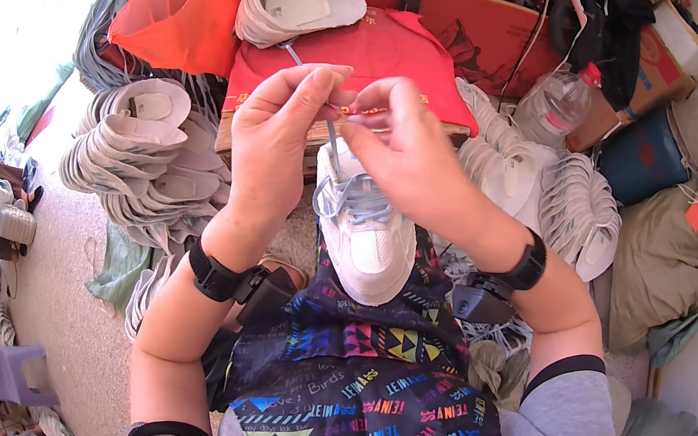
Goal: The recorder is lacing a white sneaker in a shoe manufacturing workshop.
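Lace (333, 141) pinched in my L hand (281, 114), R hand (405, 149) curled nr it, can't tell if gripping; white shoe (368, 258) below.

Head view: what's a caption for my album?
Left hand and right hand busy at the grey shoelace of a white sneaker.

Multicoloured lettering on dark apron (377, 408); yellow characters (partly hidden) on red cloth (383, 44).

The shoe (371, 263) is white; laces (358, 199) grey-blue; cloth (387, 47) red; apron (368, 378) black, multicolour-patterned.
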Demonstrator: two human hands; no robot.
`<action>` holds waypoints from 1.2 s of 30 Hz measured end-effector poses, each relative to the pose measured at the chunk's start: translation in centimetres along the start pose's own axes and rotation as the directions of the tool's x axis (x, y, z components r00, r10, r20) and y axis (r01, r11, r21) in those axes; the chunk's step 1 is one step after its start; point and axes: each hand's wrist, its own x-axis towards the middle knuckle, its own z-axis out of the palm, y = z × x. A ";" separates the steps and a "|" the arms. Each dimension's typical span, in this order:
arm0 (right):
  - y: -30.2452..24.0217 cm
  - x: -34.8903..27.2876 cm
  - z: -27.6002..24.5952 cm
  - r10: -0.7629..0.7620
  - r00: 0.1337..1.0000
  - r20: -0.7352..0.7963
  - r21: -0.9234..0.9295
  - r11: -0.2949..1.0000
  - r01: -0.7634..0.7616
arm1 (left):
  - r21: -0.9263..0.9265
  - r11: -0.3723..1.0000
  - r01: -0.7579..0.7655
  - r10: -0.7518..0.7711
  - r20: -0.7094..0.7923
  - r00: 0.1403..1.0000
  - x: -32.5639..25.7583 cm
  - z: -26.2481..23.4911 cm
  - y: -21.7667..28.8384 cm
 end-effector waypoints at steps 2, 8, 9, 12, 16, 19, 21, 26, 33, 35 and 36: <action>1.2 0.0 0.8 0.045 0.998 0.048 0.091 0.995 -0.049 | 0.004 1.000 -0.006 0.006 0.031 0.999 -0.2 -0.2 0.0; 2.8 -0.3 1.8 -0.097 0.993 0.066 -0.149 0.983 0.106 | -0.017 0.995 0.101 -0.101 0.030 0.994 -0.8 0.2 0.8; 3.0 -0.2 2.1 -0.086 0.994 0.067 -0.124 0.988 0.094 | -0.019 0.994 0.104 -0.104 0.033 0.994 -0.7 0.2 0.7; 3.4 0.4 1.3 0.003 0.996 0.089 0.009 1.000 -0.004 | -0.019 0.996 0.091 -0.091 0.034 0.995 -0.4 -0.9 0.6; 4.6 0.9 -2.3 0.300 0.950 0.091 0.666 0.690 -0.282 | -0.033 0.991 0.129 -0.132 -0.115 0.985 -0.4 -6.2 -0.7; 5.9 0.3 -5.9 0.488 0.872 0.039 0.815 0.489 -0.310 | -0.118 0.968 0.223 -0.248 -0.286 0.926 -1.3 -11.1 -1.5; 8.2 -0.8 -8.6 0.479 0.877 0.040 0.776 0.538 -0.330 | -0.082 0.959 0.271 -0.280 -0.429 0.859 -1.9 -13.5 -1.6; 8.9 -2.3 -9.7 0.558 0.824 0.097 0.429 0.724 -0.541 | 0.015 0.956 0.294 -0.244 -0.522 0.818 -2.9 -18.8 -2.4; 10.6 -3.2 -6.6 0.430 0.891 0.145 0.040 0.897 -0.440 | 0.447 0.862 0.238 -0.143 -0.235 0.961 -3.7 -15.2 -4.1; 11.1 -3.2 -6.3 0.323 0.943 0.086 -0.077 0.945 -0.317 | 0.303 0.910 0.283 -0.225 -0.212 0.951 -3.7 -12.8 -3.8; 11.3 -3.4 -6.4 0.322 0.943 0.085 -0.077 0.946 -0.316 | 0.152 0.933 0.327 -0.300 -0.179 0.937 -3.5 -12.1 -3.7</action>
